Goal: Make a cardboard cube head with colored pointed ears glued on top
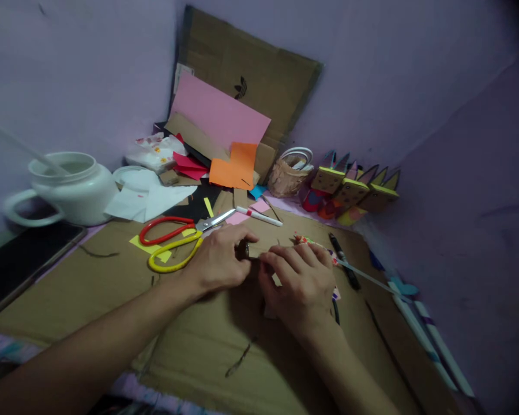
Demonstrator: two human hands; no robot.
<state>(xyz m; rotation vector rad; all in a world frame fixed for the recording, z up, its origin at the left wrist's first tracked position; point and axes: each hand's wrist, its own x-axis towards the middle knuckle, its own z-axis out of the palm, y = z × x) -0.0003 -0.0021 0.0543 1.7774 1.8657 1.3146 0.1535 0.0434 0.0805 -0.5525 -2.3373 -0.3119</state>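
Note:
My left hand [222, 257] is closed, thumb and forefinger curled round a small brown cardboard piece [254, 251] with a dark end. From the other side, the bent fingers of my right hand [301, 282] pinch the same piece. Most of it is hidden by the fingers, so its full shape cannot be made out. Left of my left hand lie scissors [173, 265] with one red and one yellow handle, blades pointing away. A white pen with a red band [259, 216] rests just beyond both hands. Patterned paper [305, 239] shows behind my right hand.
Cardboard [190, 357] covers the table. A white pot [75, 193] and a phone [21, 265] are at left. Paper scraps [225, 173] pile at the back, near a small basket [288, 178] and decorated cardboard figures [350, 190]. A black marker [345, 262] lies at right.

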